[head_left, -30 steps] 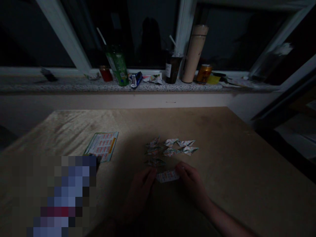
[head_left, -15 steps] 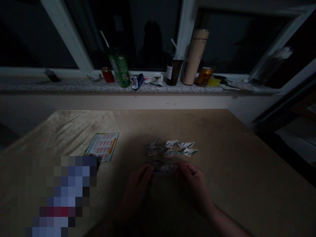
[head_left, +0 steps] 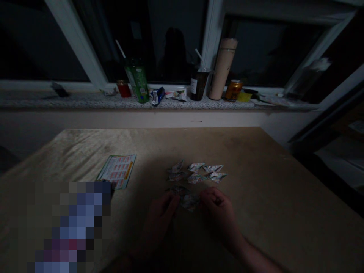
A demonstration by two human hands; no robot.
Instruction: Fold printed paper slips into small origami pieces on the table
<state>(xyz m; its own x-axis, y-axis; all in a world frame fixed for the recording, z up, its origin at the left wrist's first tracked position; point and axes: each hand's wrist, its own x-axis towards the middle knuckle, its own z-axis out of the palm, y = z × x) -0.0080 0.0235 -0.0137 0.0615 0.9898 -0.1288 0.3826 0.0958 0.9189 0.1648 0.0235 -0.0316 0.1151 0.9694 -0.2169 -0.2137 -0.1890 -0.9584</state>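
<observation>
Between my hands is a folded piece of printed paper (head_left: 190,203). My left hand (head_left: 159,213) pinches its left end, and the fingers of my right hand (head_left: 219,207) are closed on its right end. Just behind it lies another folded paper piece (head_left: 178,189), partly covered by my left fingers. Farther back, several pointed folded paper shapes (head_left: 196,178) rest on the table in two rows. The light is dim, so the exact folds of the held paper are hard to make out.
A printed card (head_left: 119,168) lies left on the brown table (head_left: 256,163), beside a pixelated area. Along the windowsill (head_left: 96,102) stand a green cup (head_left: 139,85), a dark cup with a straw (head_left: 198,86), a pinkish flask (head_left: 223,70) and a gold can (head_left: 234,91).
My hands have drawn slightly closer together. The paper between them has gone from a long, flat strip to a shorter shape bulging downward. The camera view has shifted slightly.
</observation>
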